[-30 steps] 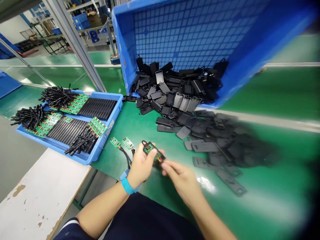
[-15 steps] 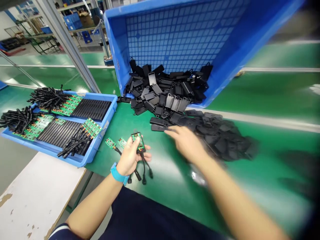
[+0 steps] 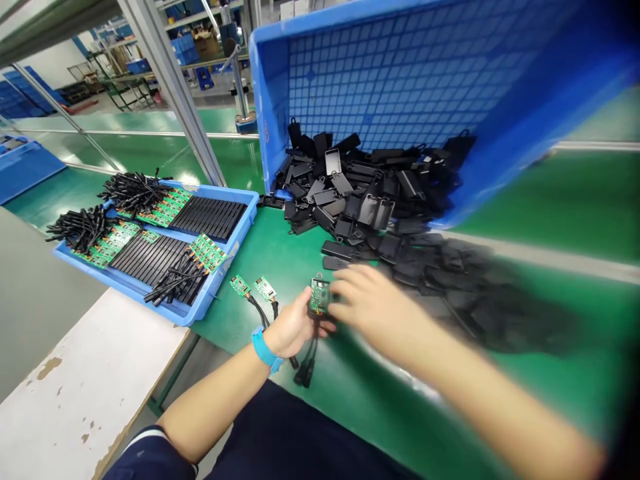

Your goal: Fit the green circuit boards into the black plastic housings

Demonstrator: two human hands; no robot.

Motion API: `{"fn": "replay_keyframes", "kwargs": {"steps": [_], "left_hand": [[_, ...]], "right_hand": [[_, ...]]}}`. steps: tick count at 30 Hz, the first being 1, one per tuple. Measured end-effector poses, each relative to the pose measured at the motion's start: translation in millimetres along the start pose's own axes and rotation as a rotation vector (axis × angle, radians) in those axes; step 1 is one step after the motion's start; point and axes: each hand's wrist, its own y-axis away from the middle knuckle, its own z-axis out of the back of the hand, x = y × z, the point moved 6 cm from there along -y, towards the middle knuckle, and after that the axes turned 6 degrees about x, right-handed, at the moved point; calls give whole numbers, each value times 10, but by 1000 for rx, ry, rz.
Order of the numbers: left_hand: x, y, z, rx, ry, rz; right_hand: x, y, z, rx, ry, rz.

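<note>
Beside the held board (image 3: 319,295), right hand (image 3: 370,299) returns.

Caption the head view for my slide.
Left hand holding a circuit board in a black case, right hand close beside.

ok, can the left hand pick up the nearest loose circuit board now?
Probably not without putting something down: the left hand holds a housed circuit board, though nothing covers the loose circuit board nearby.
</note>
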Motion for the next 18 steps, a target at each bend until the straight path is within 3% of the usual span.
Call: {"fn": "replay_keyframes", "kwargs": {"steps": [3,7,9,12,15,18], "left_hand": [[38,-35,-41,-47,18,-43],[55,-16,-78,-79,-12,-93],[62,4,-105,-67,-62,-124],[65,43,-134,-82,-181,-208],[51,93,-171,-105,-331,-290],[25,142,-217,-104,-451,-326]], "right_hand": [[196,-15,-39,-105,-25,-53],[-35,286,-206,-378,-384,-556],[-90,423,-362,-393,-596,-769],[-47,493,-560,-364,-946,-973],[19,484,-685,-421,-1328,-1068],[13,483,-699,-517,-1481,-1076]]}}
